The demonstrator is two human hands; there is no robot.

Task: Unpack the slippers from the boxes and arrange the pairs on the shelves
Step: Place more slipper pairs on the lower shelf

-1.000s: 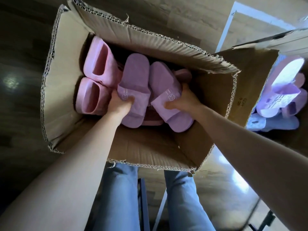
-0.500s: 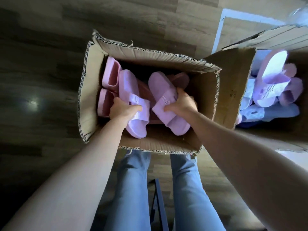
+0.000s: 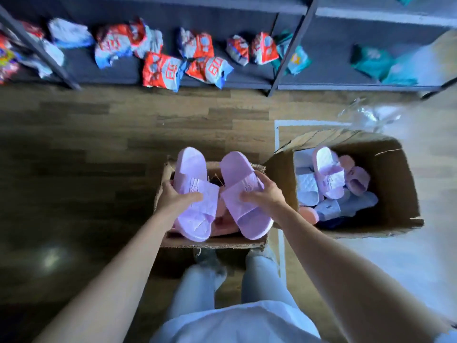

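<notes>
Two lilac slippers are held side by side just above the open near box [image 3: 212,242], heel ends away from the person: the left slipper [image 3: 191,174] in the left hand [image 3: 173,198], the right slipper [image 3: 237,179] in the right hand [image 3: 267,194]. Each hand grips its slipper at the strap, thumb laid over the top and fingers [image 3: 261,176] wrapped round the outer edge, so both are clamped on a slipper. Pink slippers [image 3: 222,227] lie in the box below them. The second box [image 3: 385,169], just to the right, holds a jumble of lilac, white and pink slippers. Crumpled clear plastic [image 3: 366,115] lies on the wooden floor [image 3: 99,144] behind it. Further ahead, the dark shelves [image 3: 222,79] carry red and teal packets [image 3: 160,68].

The step in hand looks like carrying one unpacked pair to the shelves. The next move calls for stepping round the box, finding a free stretch of shelf and setting the two down together as a matched pair
</notes>
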